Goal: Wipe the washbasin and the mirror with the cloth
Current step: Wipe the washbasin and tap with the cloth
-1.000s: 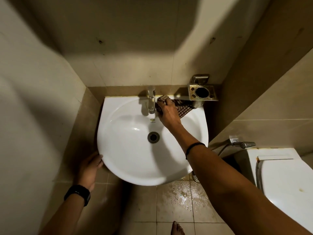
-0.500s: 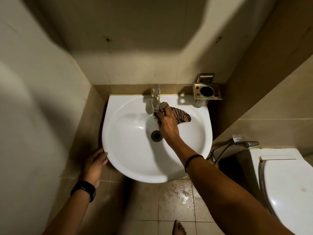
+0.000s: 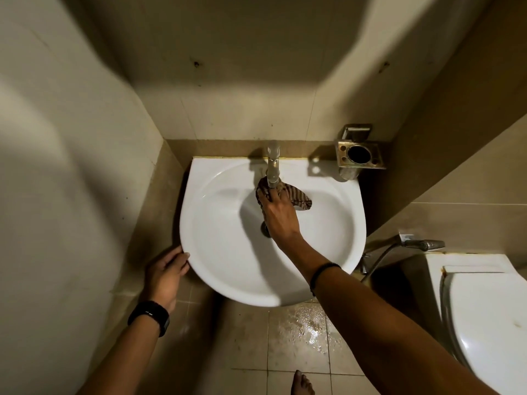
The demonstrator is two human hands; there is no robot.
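The step in hand looks like wiping the inner back wall of the washbasin [image 3: 228, 252], right under the tap [image 3: 273, 166]. To do it well, the cloth [image 3: 296, 196] should stay flat under the fingertips and be drawn in overlapping arcs down from the tap base toward the drain [image 3: 264, 229], which shows only as a dark edge just behind the heel of the palm; the loose tail of cloth trailing off to the right of the fingers wants gathering in so it wipes instead of dragging. The right hand [image 3: 278, 216] is clamped on the striped cloth, its fingers [image 3: 271, 196] curled together over the bunched fabric and pressing it against the porcelain directly below the spout, whose tip sits just above the fingertips. The left hand [image 3: 165, 270] steadies the basin, its fingers slightly spread and laid against the outer left rim, holding nothing else. No mirror is visible, so that half of the task seems yet to be done. The metal holder [image 3: 360, 155] on the wall, up and right of the working fingers, is close enough to knock on a wide stroke.
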